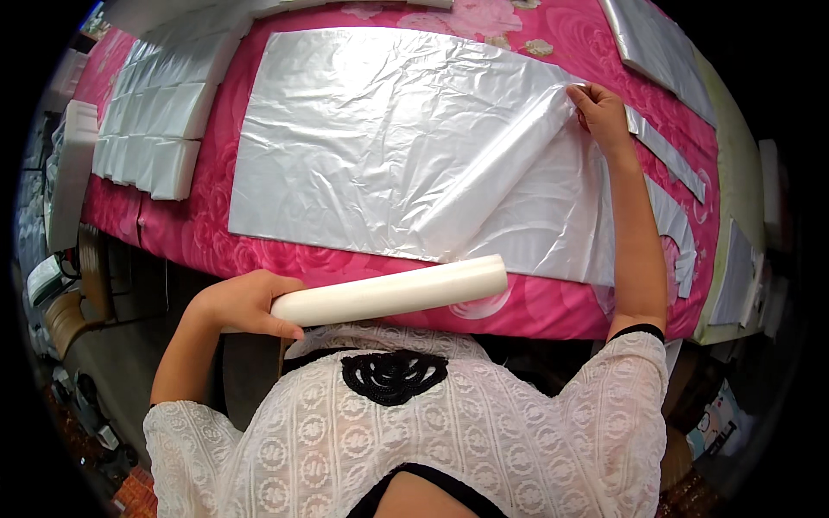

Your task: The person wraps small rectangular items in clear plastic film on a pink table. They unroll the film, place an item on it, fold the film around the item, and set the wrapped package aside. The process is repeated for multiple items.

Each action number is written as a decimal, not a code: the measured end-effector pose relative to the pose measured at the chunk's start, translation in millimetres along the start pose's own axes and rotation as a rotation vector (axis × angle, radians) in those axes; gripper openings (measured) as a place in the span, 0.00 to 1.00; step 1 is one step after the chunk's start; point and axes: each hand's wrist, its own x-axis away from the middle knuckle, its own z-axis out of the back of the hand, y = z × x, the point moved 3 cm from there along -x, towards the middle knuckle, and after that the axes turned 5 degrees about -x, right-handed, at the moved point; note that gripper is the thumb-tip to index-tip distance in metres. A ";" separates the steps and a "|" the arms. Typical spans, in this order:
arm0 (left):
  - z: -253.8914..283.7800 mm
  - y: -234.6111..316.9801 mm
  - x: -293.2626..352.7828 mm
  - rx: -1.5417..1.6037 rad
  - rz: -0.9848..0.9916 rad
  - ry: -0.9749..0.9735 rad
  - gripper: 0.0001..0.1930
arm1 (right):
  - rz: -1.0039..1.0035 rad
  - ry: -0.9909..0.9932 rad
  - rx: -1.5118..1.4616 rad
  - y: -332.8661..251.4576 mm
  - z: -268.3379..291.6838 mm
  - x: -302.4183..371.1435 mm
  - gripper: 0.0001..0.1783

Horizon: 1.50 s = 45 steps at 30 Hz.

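The left hand (250,302) is curled round one end of a white roll (397,293), held at the near edge of the pink tablecloth (553,306). Just past it, the silvery plastic sheet (345,129) lies across the cloth, the right hand (600,108) pinching its far right edge between thumb and fingers. Partway along, I'd judge: a diagonal flap is turned over, the left part lies flat and unfolded; beyond, at left, white bundles (177,108) sit in neat rows
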 end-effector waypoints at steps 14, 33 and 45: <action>-21.4 78.8 -114.7 -0.966 -0.819 0.409 0.37 | 0.055 -0.330 0.200 -28.0 -79.1 -26.8 0.12; -69.9 59.0 -120.4 -1.018 -0.589 0.467 0.41 | 0.632 -0.156 0.669 -44.4 -89.4 171.4 0.27; -88.3 56.4 -121.0 -0.980 -0.575 0.504 0.35 | 0.532 -0.234 0.562 -44.2 -56.3 177.8 0.27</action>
